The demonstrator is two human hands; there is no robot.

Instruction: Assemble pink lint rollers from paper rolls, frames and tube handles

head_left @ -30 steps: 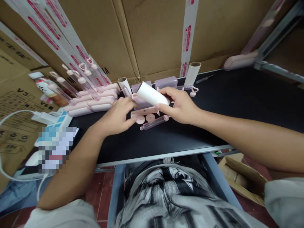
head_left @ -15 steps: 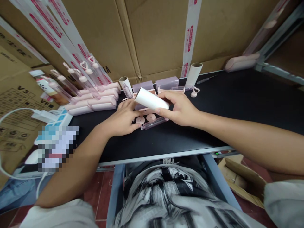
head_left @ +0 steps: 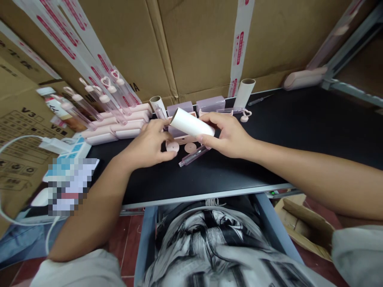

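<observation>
Far left, about 9 o'clock: white power strip with cable, lying beside a blurred-out patch. Above it, at 10 o'clock, clear tubes with heart-shaped pink caps lean against the cardboard boxes. Just below them, a stack of pink cases lies on the black tabletop.

Left hand, near centre-left: thumb and fingers pinched on a small pink disc, raised at the edge of the hand. A second pink disc lies flat on the table just to its right, at 3 o'clock from the first.

Centre: white roll, tilted, open end toward 10 o'clock, held clear of the table. Beneath it a pink holder piece, partly hidden. A clear tube lies on the table at 6 o'clock from the roll, touching the right fingers.

Right hand: clamped round the right end of the white roll, thumb under, fingers over. The two hands are close but apart.

Behind, at 12 o'clock: a short cardboard core, lilac blocks, an upright white roll, a heart-capped piece lying beside it. Far right at 2 o'clock: a pink case resting by a metal frame.
</observation>
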